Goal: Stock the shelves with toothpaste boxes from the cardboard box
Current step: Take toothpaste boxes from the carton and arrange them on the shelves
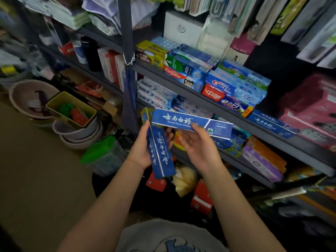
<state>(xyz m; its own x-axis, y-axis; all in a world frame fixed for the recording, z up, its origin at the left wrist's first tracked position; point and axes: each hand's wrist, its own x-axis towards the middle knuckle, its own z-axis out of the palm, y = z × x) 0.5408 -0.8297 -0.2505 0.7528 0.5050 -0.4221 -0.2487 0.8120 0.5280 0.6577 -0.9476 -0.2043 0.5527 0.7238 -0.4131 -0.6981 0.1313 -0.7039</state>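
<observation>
Left hand (143, 151) at the frame's centre grips a blue toothpaste box (161, 153) held nearly upright. Just right of it, the right hand (196, 144) pinches a second blue box (190, 122) lying level, its far end near the dark shelf edge (227, 110). More toothpaste boxes (236, 88) crowd the shelf at centre right; stacked basins (80, 131) sit at left.

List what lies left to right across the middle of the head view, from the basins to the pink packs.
Stacked basins → yellow-green tub → left hand → right hand → pink packs.
</observation>
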